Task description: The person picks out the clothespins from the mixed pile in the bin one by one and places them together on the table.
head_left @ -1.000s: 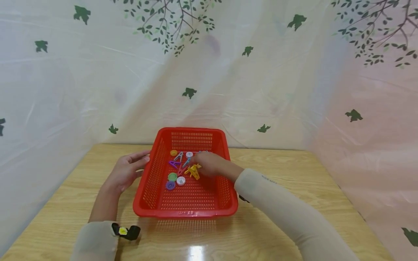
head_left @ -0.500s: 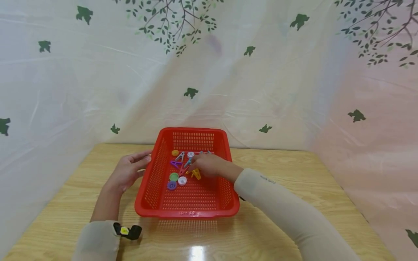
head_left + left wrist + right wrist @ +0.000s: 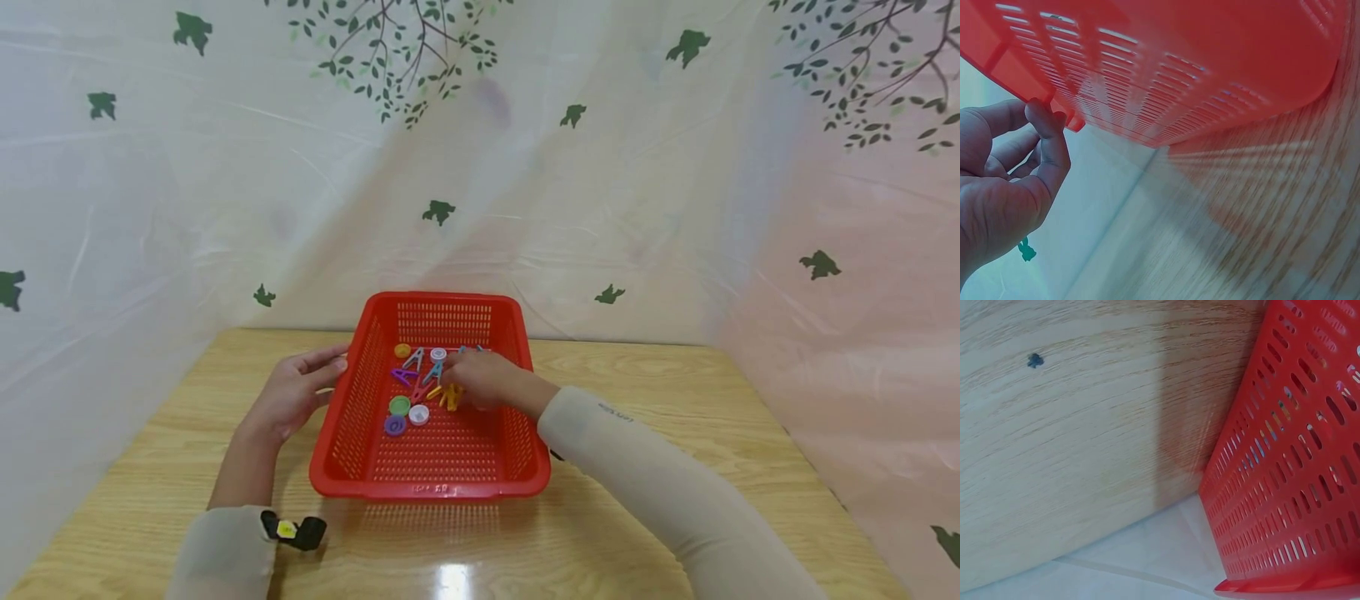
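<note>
A red plastic basket [image 3: 427, 490] with slotted walls stands on the wooden table. My left hand [image 3: 292, 393] holds its left rim; the left wrist view shows thumb and fingers of that hand [image 3: 1019, 162] bent at the rim's edge. Inside the basket is my right hand [image 3: 483, 379], fingers pointing down over yellow clothespins [image 3: 452, 398]; its fingertips are mostly hidden, so a grip cannot be made out. Close by lie a red clothespin [image 3: 420, 390], a blue clothespin [image 3: 432, 372], a grey clothespin [image 3: 413, 359] and a purple clothespin [image 3: 403, 377].
Bottle caps lie in the basket too: green [image 3: 400, 406], purple [image 3: 395, 426], orange [image 3: 402, 351] and white [image 3: 418, 414]. The wooden table [image 3: 645, 400] extends on both sides. A pale curtain [image 3: 480, 250] with leaf prints hangs behind.
My right hand has shifted slightly within the basket, and the yellow clothespins beneath it have spread apart a little. The left hand stays at the rim. The head view has drifted slightly.
</note>
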### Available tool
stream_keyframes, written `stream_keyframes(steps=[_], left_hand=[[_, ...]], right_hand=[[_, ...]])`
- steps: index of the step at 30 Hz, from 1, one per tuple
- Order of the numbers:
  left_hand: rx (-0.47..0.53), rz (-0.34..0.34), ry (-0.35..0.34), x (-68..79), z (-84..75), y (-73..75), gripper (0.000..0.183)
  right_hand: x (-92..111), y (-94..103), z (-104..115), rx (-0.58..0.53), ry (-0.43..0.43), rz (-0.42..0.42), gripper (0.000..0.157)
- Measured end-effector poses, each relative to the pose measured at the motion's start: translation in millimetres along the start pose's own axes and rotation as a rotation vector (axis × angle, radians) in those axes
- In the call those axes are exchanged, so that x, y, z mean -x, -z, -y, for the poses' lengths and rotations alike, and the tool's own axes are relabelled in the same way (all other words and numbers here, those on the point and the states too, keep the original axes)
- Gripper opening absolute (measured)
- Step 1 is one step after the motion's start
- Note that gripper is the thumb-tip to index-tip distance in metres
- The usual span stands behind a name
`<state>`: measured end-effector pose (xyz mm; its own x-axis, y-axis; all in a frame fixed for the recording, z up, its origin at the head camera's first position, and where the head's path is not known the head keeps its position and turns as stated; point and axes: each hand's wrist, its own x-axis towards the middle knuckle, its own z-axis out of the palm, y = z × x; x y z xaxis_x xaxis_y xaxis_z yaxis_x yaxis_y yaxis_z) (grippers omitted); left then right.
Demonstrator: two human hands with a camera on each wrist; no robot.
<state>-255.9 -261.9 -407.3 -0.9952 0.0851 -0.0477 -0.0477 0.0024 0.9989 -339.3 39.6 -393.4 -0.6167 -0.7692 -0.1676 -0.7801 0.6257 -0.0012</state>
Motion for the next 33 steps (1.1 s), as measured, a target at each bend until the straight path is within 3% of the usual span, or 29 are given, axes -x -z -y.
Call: stream_keyframes(steps=[8, 16, 20, 28, 33], left_hand=[[-0.008, 0.004, -0.005, -1.2, -0.3, -0.2, 0.053], [-0.005, 0.007, -0.004, -4.1, 0.5, -1.7, 0.052], [0.0, 0.005, -0.002, -4.6, 0.2, -2.1, 0.053], [-0.018, -0.003, 0.0, -2.3, 0.0, -1.3, 0.054], [-0.017, -0.01, 0.002, -0.5, 0.0, -0.1, 0.055]], right_hand=[[0.8, 2.3, 1.9, 0.004, -0.009, 0.017, 0.031], [5.4, 4.9, 1.8, -0.136, -0.006, 0.044, 0.029], [5.8, 4.1, 1.3, -0.155, -0.004, 0.055, 0.029], [2.7, 0.8, -1.0, -0.202, 0.099, 0.076, 0.024], [0.9, 0.2, -0.6, -0.231, 0.118, 0.088, 0.028]])
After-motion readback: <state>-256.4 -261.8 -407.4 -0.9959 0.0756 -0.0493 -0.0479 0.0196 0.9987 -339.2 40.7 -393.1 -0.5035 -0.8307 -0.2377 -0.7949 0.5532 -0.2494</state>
